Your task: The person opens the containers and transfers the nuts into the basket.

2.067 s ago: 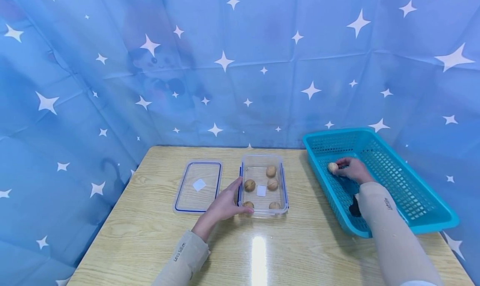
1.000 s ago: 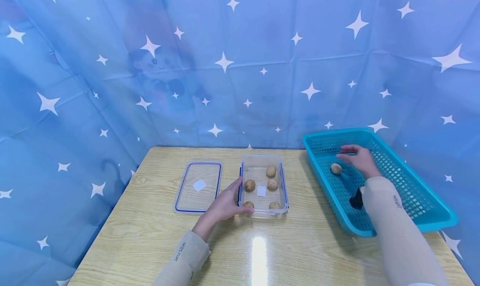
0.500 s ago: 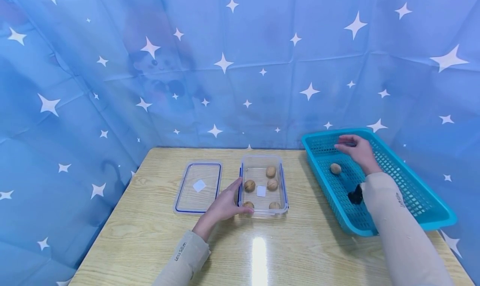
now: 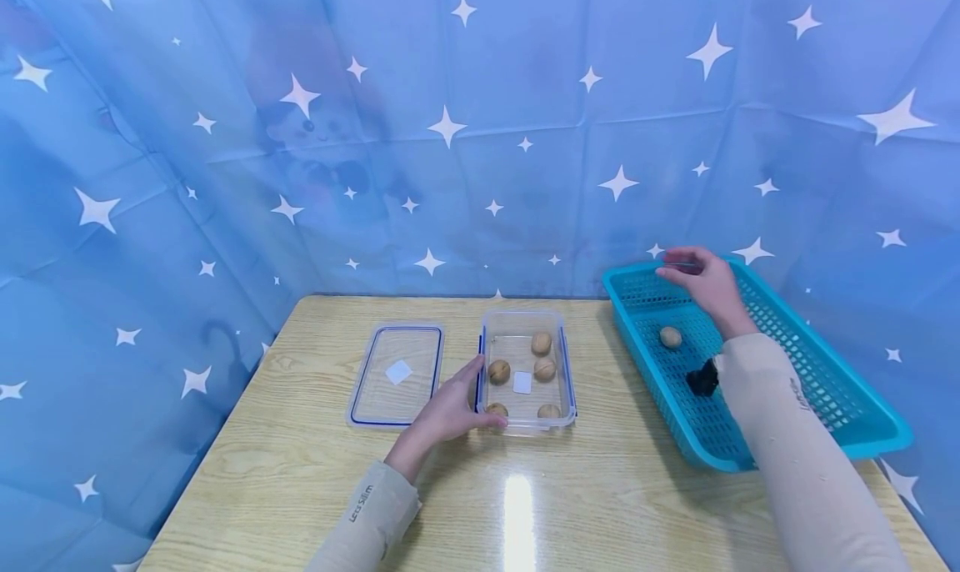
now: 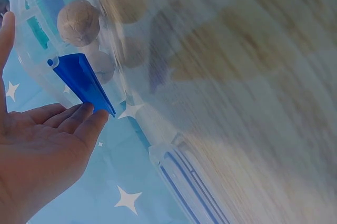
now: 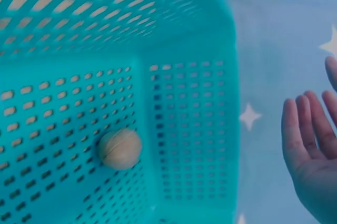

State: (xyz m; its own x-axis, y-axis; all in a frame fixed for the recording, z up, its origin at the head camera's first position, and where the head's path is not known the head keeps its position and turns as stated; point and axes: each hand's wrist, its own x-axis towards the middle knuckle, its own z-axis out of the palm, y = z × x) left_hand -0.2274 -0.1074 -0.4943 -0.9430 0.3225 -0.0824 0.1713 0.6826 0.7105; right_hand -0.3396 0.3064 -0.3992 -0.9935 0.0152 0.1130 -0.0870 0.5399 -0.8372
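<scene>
Touching clear box point(image 4: 525, 423): left hand point(image 4: 450, 409), thumb and fingers spread wide | right hand point(image 4: 711, 287) above far end of teal basket point(image 4: 651, 380), fingers loosely parted | lone walnut point(image 4: 671, 337) on basket floor | five walnuts point(image 4: 498, 372) in box

Backdrop point(image 4: 480, 72) is showing white stars on blue; basket point(image 4: 825, 380), teal; walnuts point(image 4: 542, 343), tan; box point(image 4: 522, 401), clear, blue-clipped; table point(image 4: 592, 489), grainy yellow.

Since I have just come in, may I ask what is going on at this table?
A person's left hand touches the side of a clear box that holds five walnuts. The right hand holds nothing and is raised at the far end of the basket, where one walnut lies. The lid is off, left of the box.
</scene>
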